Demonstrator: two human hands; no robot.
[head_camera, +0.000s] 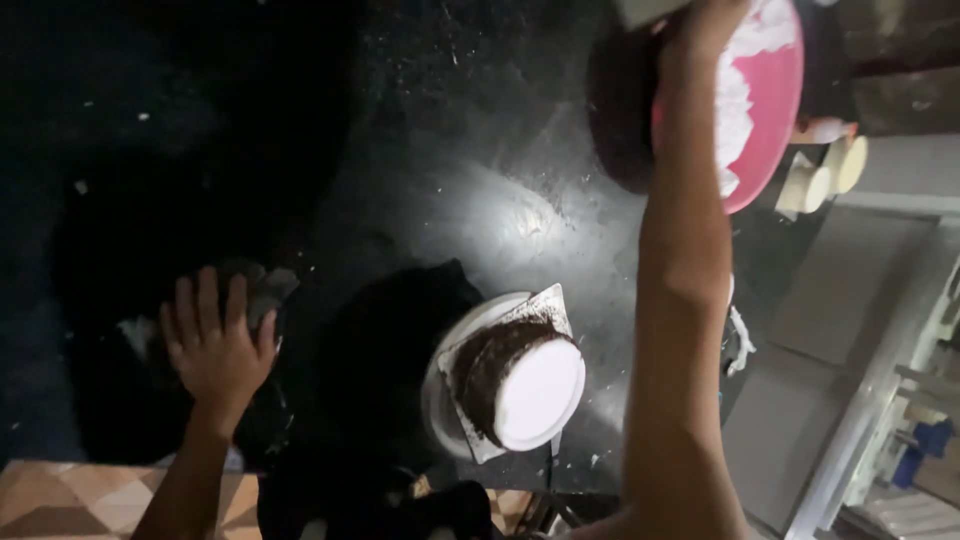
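My left hand (215, 340) lies flat with its fingers spread on a dark cloth-like thing (262, 290) on the black countertop (450, 150). My right arm reaches far up to a pink bowl (775, 110) holding white cream (740, 100); my right hand (705, 30) is at the bowl's rim near the frame's top, and its grip is partly cut off. Near me a dark chocolate cake (500, 370) with a white top sits on a white square board on a round stand (445, 390).
Several small pale cups (825, 180) stand right of the bowl. A grey floor and shelving (900, 400) lie to the right. A patterned tiled surface (70, 495) shows at the lower left. White crumbs speckle the counter.
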